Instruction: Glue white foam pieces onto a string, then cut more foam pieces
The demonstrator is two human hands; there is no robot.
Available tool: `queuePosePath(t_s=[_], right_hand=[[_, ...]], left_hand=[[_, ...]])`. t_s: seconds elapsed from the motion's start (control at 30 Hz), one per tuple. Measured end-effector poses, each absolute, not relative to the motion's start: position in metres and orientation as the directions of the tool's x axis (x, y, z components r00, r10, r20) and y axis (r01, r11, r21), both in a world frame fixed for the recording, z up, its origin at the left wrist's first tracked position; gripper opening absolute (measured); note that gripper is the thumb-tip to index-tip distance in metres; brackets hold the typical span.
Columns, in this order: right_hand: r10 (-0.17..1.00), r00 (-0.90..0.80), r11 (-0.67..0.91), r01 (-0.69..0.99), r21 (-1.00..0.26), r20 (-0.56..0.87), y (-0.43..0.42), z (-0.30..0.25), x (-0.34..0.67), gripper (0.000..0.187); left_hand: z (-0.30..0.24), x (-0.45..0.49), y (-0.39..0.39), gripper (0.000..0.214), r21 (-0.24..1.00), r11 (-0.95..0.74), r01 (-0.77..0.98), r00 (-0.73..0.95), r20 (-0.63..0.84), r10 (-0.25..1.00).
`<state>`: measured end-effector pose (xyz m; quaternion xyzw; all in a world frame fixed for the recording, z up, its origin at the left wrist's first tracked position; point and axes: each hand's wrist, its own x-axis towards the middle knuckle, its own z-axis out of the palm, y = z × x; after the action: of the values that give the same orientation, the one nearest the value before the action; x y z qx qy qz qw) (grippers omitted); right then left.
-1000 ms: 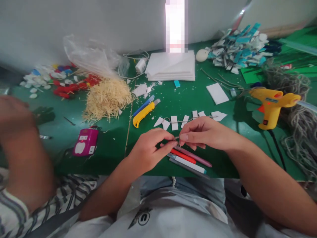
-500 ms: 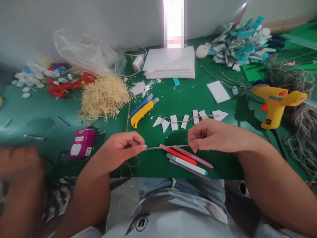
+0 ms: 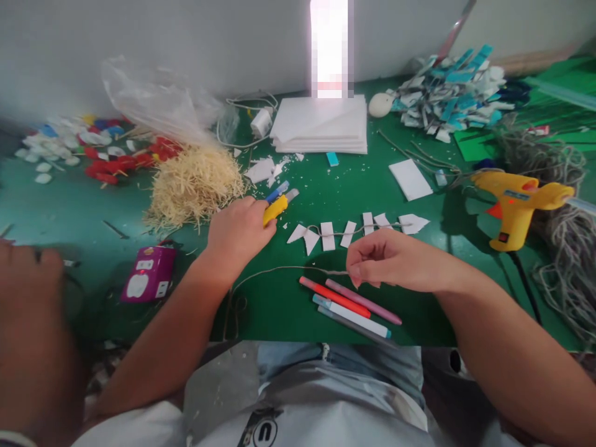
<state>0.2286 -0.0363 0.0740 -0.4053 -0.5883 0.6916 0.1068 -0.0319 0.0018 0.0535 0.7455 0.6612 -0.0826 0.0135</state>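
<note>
L hand [image 3: 237, 233] moved onto yellow cutter [image 3: 275, 209], green table [image 3: 363, 180], grey wall [image 3: 139, 43]

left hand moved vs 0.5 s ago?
Yes. The left hand has left the string and gone forward, away from the pens, onto the yellow cutter.

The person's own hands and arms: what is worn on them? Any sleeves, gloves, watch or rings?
The left hand and the right hand are bare: no gloves, no rings visible. The left forearm and the right forearm are uncovered, without watch or bracelet. The shirt is white with a black logo.
</note>
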Motion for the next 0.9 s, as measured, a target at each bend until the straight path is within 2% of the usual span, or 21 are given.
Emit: queuePosePath(t_s=[0.07, 0.13, 0.2, 0.23, 0.3, 0.37, 0.43, 0.57, 0.77, 0.9], right_hand=[[0.664, -0.615, -0.308, 0.293, -0.905, -0.425, -0.037, 0.074, 0.228, 0.013], [0.705, -0.577, -0.332, 0.246, -0.911, -0.413, -0.038, 0.073, 0.227, 0.011], [0.738, -0.543, -0.344, 0.208, -0.916, -0.401, -0.038, 0.072, 0.226, 0.011], [0.753, -0.525, -0.349, 0.191, -0.917, -0.396, -0.038, 0.071, 0.226, 0.012], [0.780, -0.486, -0.364, 0.158, -0.918, -0.394, -0.038, 0.069, 0.226, 0.015], [0.800, -0.453, -0.380, 0.127, -0.916, -0.394, -0.037, 0.068, 0.225, 0.017], [0.809, -0.433, -0.390, 0.111, -0.914, -0.398, -0.036, 0.068, 0.225, 0.017], [0.816, -0.416, -0.398, 0.097, -0.912, -0.400, -0.036, 0.068, 0.225, 0.017], [0.850, -0.351, -0.390, 0.081, -0.917, -0.393, -0.036, 0.067, 0.227, 0.019], [0.874, -0.316, -0.365, 0.073, -0.928, -0.368, -0.035, 0.066, 0.227, 0.020]], left_hand=[[0.049, -0.036, -0.001, 0.027, 0.023, -0.085, 0.996, 0.086, -0.061, 0.994], [0.044, -0.042, -0.003, 0.023, 0.370, -0.044, 0.928, 0.040, 0.019, 0.999], [0.042, -0.045, -0.004, 0.021, 0.717, -0.014, 0.697, 0.004, 0.016, 1.000], [0.041, -0.046, -0.005, 0.024, 0.832, 0.007, 0.554, 0.003, -0.011, 1.000], [0.041, -0.044, -0.005, 0.030, 0.948, 0.052, 0.313, 0.023, -0.062, 0.998], [0.041, -0.039, -0.006, 0.031, 0.989, 0.090, 0.118, 0.053, -0.097, 0.994], [0.041, -0.034, -0.008, 0.032, 0.992, 0.126, 0.015, 0.100, -0.127, 0.987], [0.039, -0.031, -0.014, 0.033, 0.990, 0.142, 0.025, 0.154, -0.144, 0.978], [0.039, -0.035, -0.025, 0.044, 0.987, 0.159, 0.032, 0.150, -0.162, 0.975], [0.042, -0.035, -0.027, 0.036, 0.988, 0.150, -0.040, 0.220, -0.137, 0.966]])
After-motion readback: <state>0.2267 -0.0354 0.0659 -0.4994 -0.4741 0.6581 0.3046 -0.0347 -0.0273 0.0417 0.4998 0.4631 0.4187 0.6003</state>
